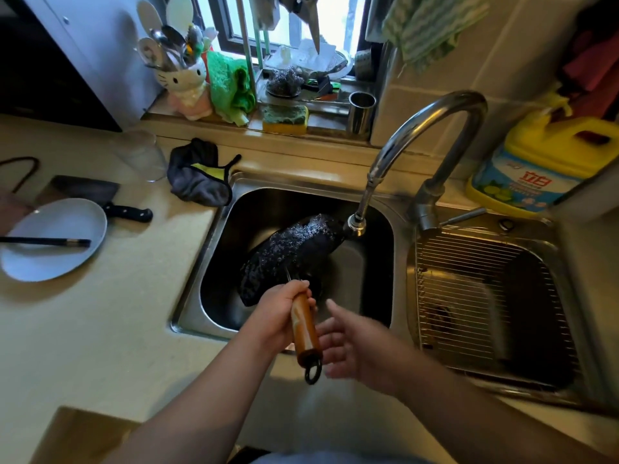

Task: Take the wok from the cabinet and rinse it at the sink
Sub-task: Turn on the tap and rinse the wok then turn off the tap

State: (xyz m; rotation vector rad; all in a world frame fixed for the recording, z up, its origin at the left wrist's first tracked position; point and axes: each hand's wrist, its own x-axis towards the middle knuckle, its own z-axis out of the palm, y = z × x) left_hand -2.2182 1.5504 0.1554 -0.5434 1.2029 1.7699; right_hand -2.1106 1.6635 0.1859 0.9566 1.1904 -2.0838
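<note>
While the left hand (279, 316) grips the wooden handle (304, 324), the wok (291, 254) hangs tilted on its side inside the left sink (214, 236), its dark outer surface beaded with water just below the tap (432, 128) nozzle. The right hand (355, 346) is open and empty, fingers spread just beside the handle's end. A plate (53, 239) with chopsticks (45, 242) sits on the bench (110, 323) to the left.

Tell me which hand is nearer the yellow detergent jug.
Right. The right hand hangs open beside the wok handle, on the side toward the yellow detergent jug. The left hand grips that handle, farther from the jug.
</note>
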